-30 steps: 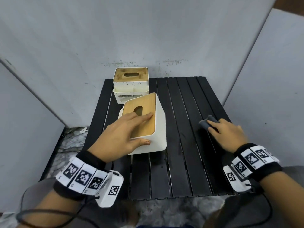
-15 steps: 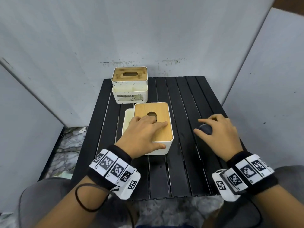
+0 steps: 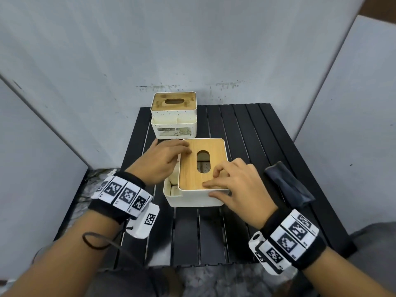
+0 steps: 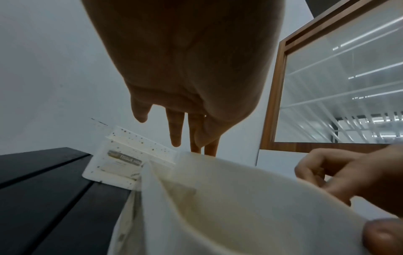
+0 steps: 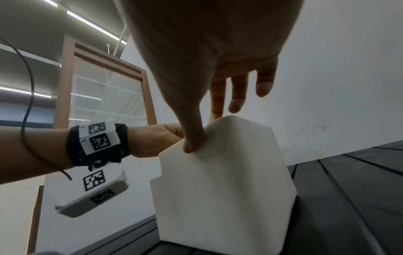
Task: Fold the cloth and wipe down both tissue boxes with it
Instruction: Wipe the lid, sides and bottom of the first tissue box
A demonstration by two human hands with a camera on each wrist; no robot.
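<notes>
1. Left hand (image 3: 162,161): lies on the far-left corner of the near box's (image 3: 192,198) wooden lid (image 3: 203,161), fingers fairly straight, touching the lid edge. No clear grip seen.
2. Right hand (image 3: 237,187): at the near-right corner of the same lid. Thumb presses the white side wall just under the rim, fingers bent over the lid top; it pinches that corner. Right wrist view confirms the thumb on the white wall.
3. Lid sits askew on the near box: a gap of open interior shows along its left and near-left side. Judged step: seating or squaring the lid.
4. Cloth (image 3: 287,185): dark, folded into a long strip, lying on the desk (image 3: 246,129) right of the near box, apart from both hands.
5. Far box (image 3: 173,116): speckled, wooden top, stands at the far edge of the desk, just beyond the near box.
6. Risks (judgement):
   - Uneven press on one corner could tip the lid into the box or jam it crooked.
   - Pushing sideways could slide the light box into the far box.
   - Right wrist passing back for the cloth may drag it and undo the fold.
</notes>
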